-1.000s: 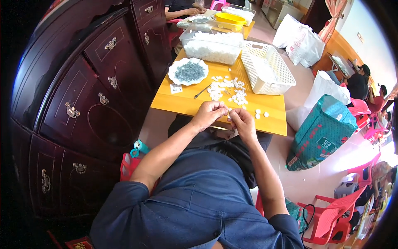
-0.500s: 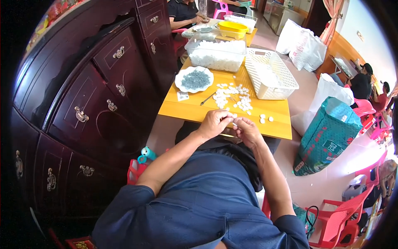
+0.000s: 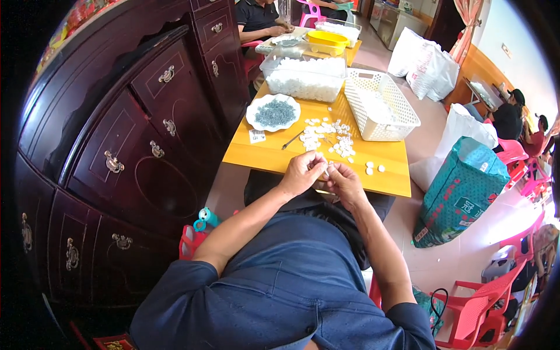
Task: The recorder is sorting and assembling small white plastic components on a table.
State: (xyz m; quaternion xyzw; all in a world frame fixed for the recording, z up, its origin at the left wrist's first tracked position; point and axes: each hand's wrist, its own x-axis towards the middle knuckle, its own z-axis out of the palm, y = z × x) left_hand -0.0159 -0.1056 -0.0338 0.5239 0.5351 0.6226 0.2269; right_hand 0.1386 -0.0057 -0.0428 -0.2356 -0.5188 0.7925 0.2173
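Over the near edge of the yellow table (image 3: 256,154), my left hand (image 3: 303,174) and my right hand (image 3: 345,182) meet fingertip to fingertip. Both are closed in a pinch on a small white piece (image 3: 327,167), mostly hidden by the fingers. Just beyond them lies a loose spread of small white pieces (image 3: 312,140), with several more set apart to the right. A thin dark tool (image 3: 291,140) rests left of the spread. Behind it stands a white scalloped plate (image 3: 253,121) heaped with tiny dark grey parts (image 3: 275,112).
A clear bin (image 3: 302,93) of white pieces and a cream slotted basket (image 3: 388,132) stand at the table's back. A dark wooden cabinet (image 3: 134,192) runs along the left. On the right floor are a teal bag (image 3: 452,198) and red chairs (image 3: 487,297). A person (image 3: 256,20) sits beyond.
My fingers have shifted slightly around the small white piece, and my right hand is turned a little. The things on the table have not moved.
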